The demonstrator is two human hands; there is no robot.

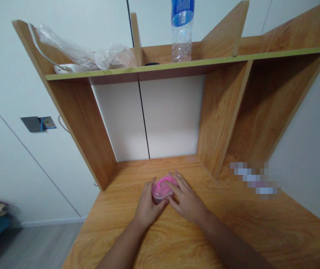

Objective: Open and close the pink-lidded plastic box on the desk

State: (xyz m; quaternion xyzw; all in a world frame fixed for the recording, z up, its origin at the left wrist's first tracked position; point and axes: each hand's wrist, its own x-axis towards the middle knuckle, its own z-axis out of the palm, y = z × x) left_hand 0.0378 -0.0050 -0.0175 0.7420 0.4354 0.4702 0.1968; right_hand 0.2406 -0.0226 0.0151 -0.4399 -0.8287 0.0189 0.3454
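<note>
A small rounded container with a pink lid (160, 189) rests on the wooden desk (160, 243). On the lid is a brighter pink curved piece that looks like a handle. My left hand (146, 208) is wrapped round the container's left side, thumb across the front. From the right, my right hand (186, 200) holds it too, its fingers reaching over the lid and its thumb near the front edge. Between them my hands hide much of the container's sides. What is inside it cannot be made out.
Above the desk runs a shelf (160, 67) with a plastic bottle (181, 41), a clear plastic bag (115, 56) and a white device (67, 68). An upright divider (224, 123) stands at the right. A blurred-out item (254, 179) lies beyond it.
</note>
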